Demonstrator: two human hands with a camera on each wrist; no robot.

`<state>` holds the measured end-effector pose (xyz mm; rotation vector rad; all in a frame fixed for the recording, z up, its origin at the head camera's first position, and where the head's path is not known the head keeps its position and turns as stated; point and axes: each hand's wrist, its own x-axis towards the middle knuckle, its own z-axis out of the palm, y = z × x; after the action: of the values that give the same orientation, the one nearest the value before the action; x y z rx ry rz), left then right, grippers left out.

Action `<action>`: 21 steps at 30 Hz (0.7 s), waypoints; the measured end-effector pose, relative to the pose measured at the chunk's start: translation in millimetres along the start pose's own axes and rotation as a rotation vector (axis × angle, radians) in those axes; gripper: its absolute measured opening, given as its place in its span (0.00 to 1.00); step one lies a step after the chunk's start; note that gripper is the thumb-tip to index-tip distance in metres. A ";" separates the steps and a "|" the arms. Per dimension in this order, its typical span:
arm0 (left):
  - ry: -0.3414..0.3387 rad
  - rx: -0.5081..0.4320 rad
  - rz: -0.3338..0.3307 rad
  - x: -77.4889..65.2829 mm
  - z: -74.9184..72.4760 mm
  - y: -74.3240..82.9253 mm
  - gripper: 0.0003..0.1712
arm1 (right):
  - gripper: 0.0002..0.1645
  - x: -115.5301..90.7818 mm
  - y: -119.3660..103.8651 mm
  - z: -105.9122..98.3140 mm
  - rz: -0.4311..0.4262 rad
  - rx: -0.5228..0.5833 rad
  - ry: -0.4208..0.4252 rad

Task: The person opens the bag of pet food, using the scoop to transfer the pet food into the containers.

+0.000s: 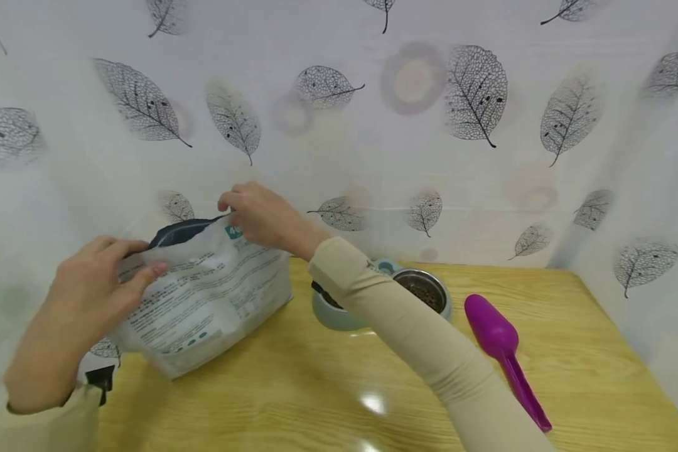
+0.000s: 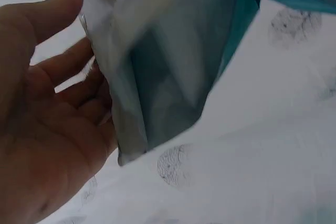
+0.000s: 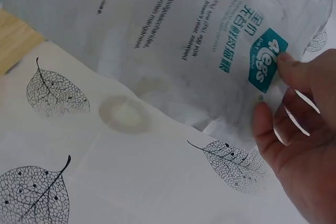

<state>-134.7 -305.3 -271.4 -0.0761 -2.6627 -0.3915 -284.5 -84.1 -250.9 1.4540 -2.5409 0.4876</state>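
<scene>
A white pet food bag [image 1: 215, 295] with printed text leans on the left side of the table, its dark mouth gaping at the top. My left hand [image 1: 98, 285] holds the bag's upper left edge, thumb on the printed front and fingers behind. At the upper right corner, beside the teal 4Legs label [image 3: 268, 60], my right hand [image 1: 262, 216] pinches the rim. In the left wrist view, a teal side of the bag [image 2: 173, 77] shows past the left hand [image 2: 58, 108]. The right hand [image 3: 299, 124] has its thumb near the label.
Behind my right forearm stands a pale green double pet bowl [image 1: 339, 319], partly hidden; its steel insert holds brown kibble [image 1: 426, 294]. A purple scoop [image 1: 491, 329] lies on the wood-grain table [image 1: 294, 389] at right. A leaf-patterned sheet [image 1: 350, 150] hangs behind.
</scene>
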 end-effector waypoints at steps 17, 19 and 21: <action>0.184 -0.076 0.072 1.8 17.3 8.2 0.14 | 0.10 -4.7 -7.9 14.2 -0.004 0.009 0.081; 0.168 -0.086 0.068 3.1 18.3 11.1 0.15 | 0.10 -4.8 -5.5 11.1 -0.012 0.016 0.060; 0.188 -0.086 0.077 4.5 19.4 13.0 0.12 | 0.11 -5.0 -1.5 7.6 -0.017 0.022 0.045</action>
<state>-145.3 -287.3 -282.7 -0.1601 -2.4499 -0.4643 -280.6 -83.6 -259.2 1.4541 -2.4938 0.5407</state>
